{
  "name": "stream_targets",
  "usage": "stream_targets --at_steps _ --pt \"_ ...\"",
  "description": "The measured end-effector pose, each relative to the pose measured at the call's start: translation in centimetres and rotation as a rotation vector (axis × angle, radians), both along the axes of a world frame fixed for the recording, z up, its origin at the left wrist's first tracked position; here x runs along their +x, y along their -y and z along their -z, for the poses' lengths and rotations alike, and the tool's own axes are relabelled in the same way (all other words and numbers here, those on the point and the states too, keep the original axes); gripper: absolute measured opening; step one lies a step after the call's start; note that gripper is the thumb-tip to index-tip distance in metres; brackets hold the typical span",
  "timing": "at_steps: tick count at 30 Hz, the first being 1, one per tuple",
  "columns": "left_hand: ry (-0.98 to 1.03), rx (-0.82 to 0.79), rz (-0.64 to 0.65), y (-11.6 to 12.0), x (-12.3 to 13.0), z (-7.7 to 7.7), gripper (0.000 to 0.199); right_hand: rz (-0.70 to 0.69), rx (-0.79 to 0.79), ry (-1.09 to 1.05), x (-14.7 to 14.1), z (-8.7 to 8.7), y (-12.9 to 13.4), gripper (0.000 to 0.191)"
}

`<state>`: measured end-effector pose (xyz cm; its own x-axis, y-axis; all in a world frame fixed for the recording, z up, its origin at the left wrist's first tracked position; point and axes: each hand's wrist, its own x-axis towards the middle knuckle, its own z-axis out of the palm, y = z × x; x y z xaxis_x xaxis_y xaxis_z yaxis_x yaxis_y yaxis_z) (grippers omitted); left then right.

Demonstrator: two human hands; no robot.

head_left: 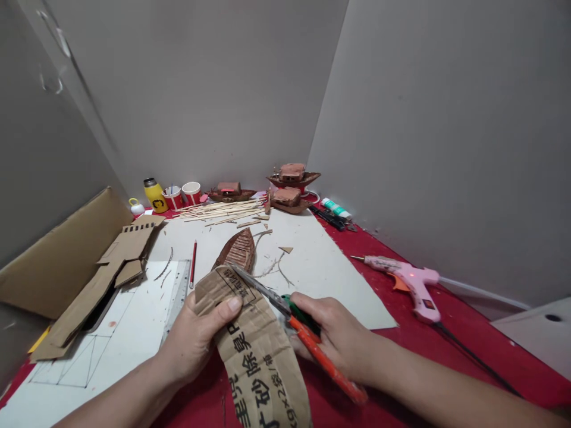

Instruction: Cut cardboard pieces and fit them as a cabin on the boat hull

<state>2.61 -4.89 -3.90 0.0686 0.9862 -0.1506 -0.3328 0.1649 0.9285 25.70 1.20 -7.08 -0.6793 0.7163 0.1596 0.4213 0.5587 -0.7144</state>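
Two-handed hold: pinching cardboard [263, 362] in closed left hand [196, 339], gripping scissors [319, 356] in curled right hand [341, 333], with blades [263, 288] at cardboard's far edge, near boat [238, 249] on worktop [486, 342].

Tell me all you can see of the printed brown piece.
The printed brown piece looks like creased cardboard, long and curved-edged, with bold black Chinese characters and box lines. It slants down toward the viewer, its lower end outside the frame. The left hand's grip pinches its upper part, thumb on the printed face; the scissors meet its upper right edge.
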Motion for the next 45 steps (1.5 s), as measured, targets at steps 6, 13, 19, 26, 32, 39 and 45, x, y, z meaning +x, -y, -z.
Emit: stream_targets --at_steps 6,13,19,26,32,39,45 --pt "-0.005 -0.001 0.018 -0.1 0.0 0.1 0.018 -0.058 -0.044 -0.087 0.2 0.4 0.2 0.030" --pt "-0.008 0.012 0.091 0.4 -1.4 -2.8 0.020 -0.056 -0.010 -0.125 0.5 -0.3 0.3 0.035" --pt "-0.032 -0.048 -0.418 1.7 -6.2 -5.9 0.026 -0.181 0.032 0.239 2.6 -2.5 1.2 0.043" --pt "0.035 0.000 -0.649 -0.5 -8.1 -5.3 0.021 -0.275 0.163 0.543 1.3 -4.1 1.9 0.009" --pt "0.057 0.120 -0.660 -2.8 -9.4 -2.8 0.025 -0.210 0.022 0.380 0.0 -5.3 -1.0 0.021" --pt "0.028 0.120 -0.663 -3.5 -10.1 0.1 0.029 0.285 -0.364 0.018 -5.9 -3.1 -9.7 0.027" --pt "-0.010 0.112 -0.621 -3.1 -10.5 0.8 0.032 0.304 -0.344 0.015 -9.7 -2.2 -12.4 0.011"
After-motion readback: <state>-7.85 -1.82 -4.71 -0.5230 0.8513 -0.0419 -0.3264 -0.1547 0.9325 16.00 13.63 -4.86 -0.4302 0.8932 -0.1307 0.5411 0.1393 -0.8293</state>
